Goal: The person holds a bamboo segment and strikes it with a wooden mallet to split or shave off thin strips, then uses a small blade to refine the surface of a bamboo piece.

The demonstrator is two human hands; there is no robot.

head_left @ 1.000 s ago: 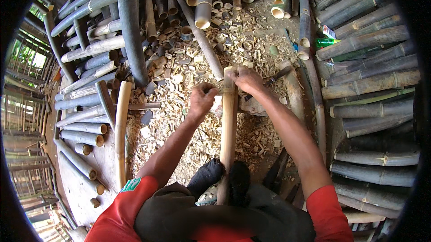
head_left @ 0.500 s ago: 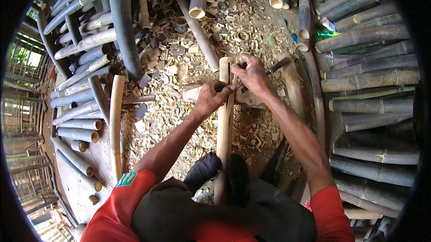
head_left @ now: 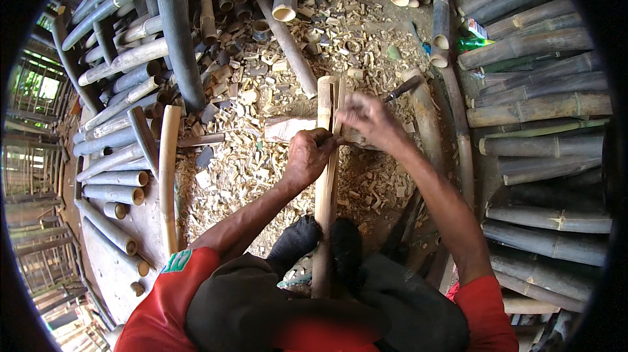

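A peeled, pale bamboo pole runs upright through the picture between my feet. It is split at its far end, where a thin strip stands slightly apart on the right side. My left hand is closed on the pole below the split, thumb lying across its front. Close to the strip, my right hand is smeared by motion, so whether its fingers touch the bamboo is unclear. Past that hand, a dark-handled tool rests by a log; its lower end is partly hidden.
Wood chips cover the ground around a pale wooden block behind the pole. Dark bamboo poles are stacked along the right. More cut bamboo lies at the left, and a green bottle sits among the right-hand poles.
My right hand has come down and away from the strip's top. My left hand's fingers have curled tighter around the pole. The strip's upper end stands farther from the pole.
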